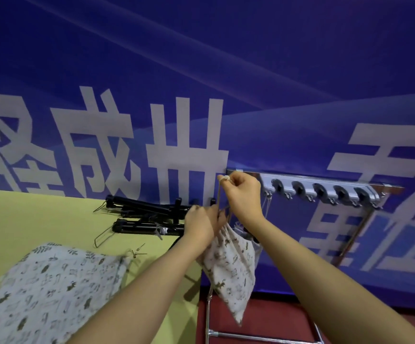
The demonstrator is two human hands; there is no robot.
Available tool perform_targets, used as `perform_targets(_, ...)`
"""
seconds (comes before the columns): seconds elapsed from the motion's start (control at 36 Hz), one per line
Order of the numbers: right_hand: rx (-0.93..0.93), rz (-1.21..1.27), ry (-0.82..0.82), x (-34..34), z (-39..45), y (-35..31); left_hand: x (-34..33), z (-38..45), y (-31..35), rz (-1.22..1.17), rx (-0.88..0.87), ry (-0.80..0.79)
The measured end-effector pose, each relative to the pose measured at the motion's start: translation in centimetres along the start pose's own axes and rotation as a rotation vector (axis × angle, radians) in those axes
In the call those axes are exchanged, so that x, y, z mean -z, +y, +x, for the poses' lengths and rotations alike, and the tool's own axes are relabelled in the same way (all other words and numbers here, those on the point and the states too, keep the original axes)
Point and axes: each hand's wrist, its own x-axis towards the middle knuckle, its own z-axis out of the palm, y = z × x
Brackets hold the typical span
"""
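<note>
1. The knot [225,179] of a thin cord [218,197] is pinched by the right hand [244,194], with the fingers curled tight on it.
2. Just under that, the mouth of a cloth bag [231,266] is gripped by the left hand [201,223], with the fingers closed round the bunched cloth.
3. The bag is hung in the air below both hands, past the edge of the worktop [27,219].
4. The bag is judged to be soft, floppy and light. It is best held by the cord or the bunched top, since the cloth would sag anywhere else.
5. Something pale is seen at the bag's mouth, but what is inside cannot be told.
6. To the right of the fingers, a grey rack [325,188] with round holders is fixed to the blue wall [201,70].
7. To the left of the fingers, black folded stands [147,216] and a second printed bag [52,284], laid flat, are seen on the worktop.
</note>
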Motion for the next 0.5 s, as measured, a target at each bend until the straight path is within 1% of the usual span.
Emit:
perform_targets(0.08,0.060,-0.095,0.002,0.9,0.2,0.1,-0.8,-0.3,0.2,0.031,0.011,-0.019)
perform_targets(0.25,0.145,-0.315,0.001,2.4,0.0,0.7,-2.0,-0.6,0.4,0.094,0.062,-0.124)
perform_targets(0.36,0.264,-0.471,-0.001,3.1,-0.1,1.1,-2.7,-1.0,0.4,0.157,0.080,-0.169)
perform_targets(0.47,0.361,-0.554,-0.023,3.6,-0.4,1.5,-3.3,-1.5,0.3,0.261,0.083,-0.205)
perform_targets(0.5,0.354,-0.539,-0.025,3.7,-0.5,1.6,-3.5,-1.6,0.2,0.290,0.081,-0.206)
